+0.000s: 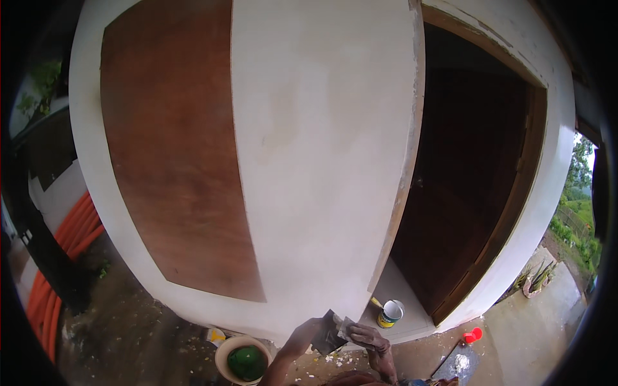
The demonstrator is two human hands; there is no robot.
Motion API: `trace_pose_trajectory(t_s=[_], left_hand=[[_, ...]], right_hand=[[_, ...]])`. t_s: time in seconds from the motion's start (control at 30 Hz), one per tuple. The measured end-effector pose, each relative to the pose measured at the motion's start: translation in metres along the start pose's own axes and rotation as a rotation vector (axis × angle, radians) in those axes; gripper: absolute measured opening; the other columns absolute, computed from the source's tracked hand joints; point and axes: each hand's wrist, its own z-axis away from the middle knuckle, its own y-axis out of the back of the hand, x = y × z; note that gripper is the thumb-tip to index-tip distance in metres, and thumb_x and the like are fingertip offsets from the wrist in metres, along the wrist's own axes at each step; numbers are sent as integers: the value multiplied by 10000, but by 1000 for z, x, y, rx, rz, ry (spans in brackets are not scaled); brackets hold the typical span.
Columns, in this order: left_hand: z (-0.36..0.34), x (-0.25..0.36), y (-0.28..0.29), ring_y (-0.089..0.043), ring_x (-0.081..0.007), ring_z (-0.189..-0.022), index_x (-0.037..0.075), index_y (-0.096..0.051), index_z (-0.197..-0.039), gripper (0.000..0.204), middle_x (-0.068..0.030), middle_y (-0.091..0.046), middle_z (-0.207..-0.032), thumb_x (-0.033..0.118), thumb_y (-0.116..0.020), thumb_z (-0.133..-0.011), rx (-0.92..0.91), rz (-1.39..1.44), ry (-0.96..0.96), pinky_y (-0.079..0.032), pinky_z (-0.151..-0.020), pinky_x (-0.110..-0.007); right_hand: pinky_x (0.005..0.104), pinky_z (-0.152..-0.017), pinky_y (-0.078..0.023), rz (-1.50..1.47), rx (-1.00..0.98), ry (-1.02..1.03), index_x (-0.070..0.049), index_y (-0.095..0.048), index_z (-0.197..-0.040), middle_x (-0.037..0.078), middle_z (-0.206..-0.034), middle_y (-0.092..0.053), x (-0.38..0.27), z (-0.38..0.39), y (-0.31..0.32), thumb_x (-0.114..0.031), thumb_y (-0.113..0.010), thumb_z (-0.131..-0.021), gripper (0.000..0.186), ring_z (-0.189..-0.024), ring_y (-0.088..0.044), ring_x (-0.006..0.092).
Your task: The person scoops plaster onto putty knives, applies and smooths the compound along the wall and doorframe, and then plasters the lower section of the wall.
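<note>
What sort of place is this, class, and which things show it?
Likely an outdoor building or repair site: a patchy white wall, an open can by the doorway, and greenery at the far right suggest it.

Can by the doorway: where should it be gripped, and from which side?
Probably around the outer wall of the can, coming from its right. It appears upright on the pale step with its top open, so a side hold keeps fingers out of its mouth. A yellow handle crowds its left; I can't make out a carrying handle.
</note>
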Motion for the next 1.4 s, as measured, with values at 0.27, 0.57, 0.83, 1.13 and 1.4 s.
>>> trace_pose_trajectory(t_s=[0.27, 0.57, 0.83, 1.13, 1.4], left_hand=[[30, 11, -96, -558, -148, -1024, -1, -539, -1276, 397, -52, -614, -1141, 300, -448, -1034, -105, -253, -30, -427, -927, -297], [87, -2, -93, -583, -216, -950, -12, -548, -1199, 364, -128, -615, -1023, 275, -440, -1004, 262, -519, 16, -446, -891, -338], [75, 11, -109, -559, -230, -979, -22, -532, -1225, 348, -159, -605, -1055, 251, -407, -1048, 458, -475, 4, -433, -904, -345], [107, -19, -105, -580, -268, -892, -14, -522, -1241, 350, -197, -606, -1024, 261, -434, -1045, 631, -603, 44, -466, -803, -368], [126, -26, -88, -646, -288, -937, -8, -509, -1298, 386, -217, -631, -1081, 270, -443, -1039, 566, -585, 259, -496, -784, -380]], right_hand=[[349, -966, -463, -322, 426, -140, 16, -695, -1081, 129, -1129, -674, 49, 80, 41, -114, -573, -866, 278, -1102, -614, 257], [340, -805, -546, -329, 891, -560, -15, -599, -1206, 85, -1064, -680, 39, 162, 75, -192, -578, -917, 340, -919, -677, 211], [307, -968, -421, 113, 464, -579, 25, -612, -1183, 83, -1108, -655, -41, 108, 37, -185, -544, -961, 313, -1046, -590, 178], [332, -869, -527, -147, 414, -741, 24, -585, -1183, 114, -1066, -662, -11, 120, 5, -171, -540, -965, 296, -950, -666, 205], [369, -842, -526, -164, 341, -825, 19, -598, -1153, 170, -1061, -641, 22, 116, -11, -34, -576, -894, 265, -956, -651, 288]])
